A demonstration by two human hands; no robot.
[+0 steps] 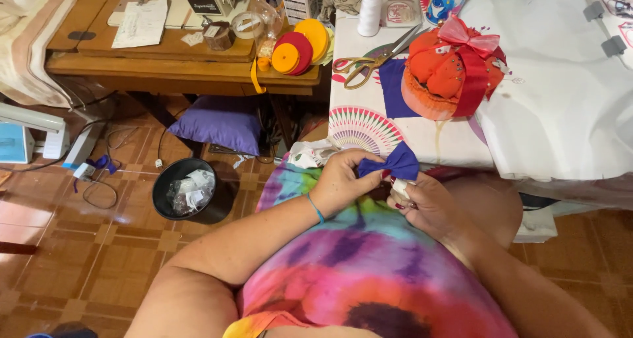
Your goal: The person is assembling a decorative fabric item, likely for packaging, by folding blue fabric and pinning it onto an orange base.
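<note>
Head view: left hand (343,180) pinches a purple fabric bow (394,164) at its centre, keeping it gathered; right hand (428,203), just below the bow, grips a small white object, fingers closed.

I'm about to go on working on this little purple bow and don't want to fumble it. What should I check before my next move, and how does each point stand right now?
1. Bow held: ok. The left hand pinches the purple bow at its left loop.
2. Second hand in support: ok. The right hand sits just under the bow, closed on something small and white; what it is, cannot tell.
3. Bow shape: ok. Both loops are spread and the middle is cinched.
4. Scissors within sight: ok. They lie closed on the patterned table.
5. Pincushion: ok, on the table beside the scissors.
6. Needle or thread in the hands: cannot tell.
</note>
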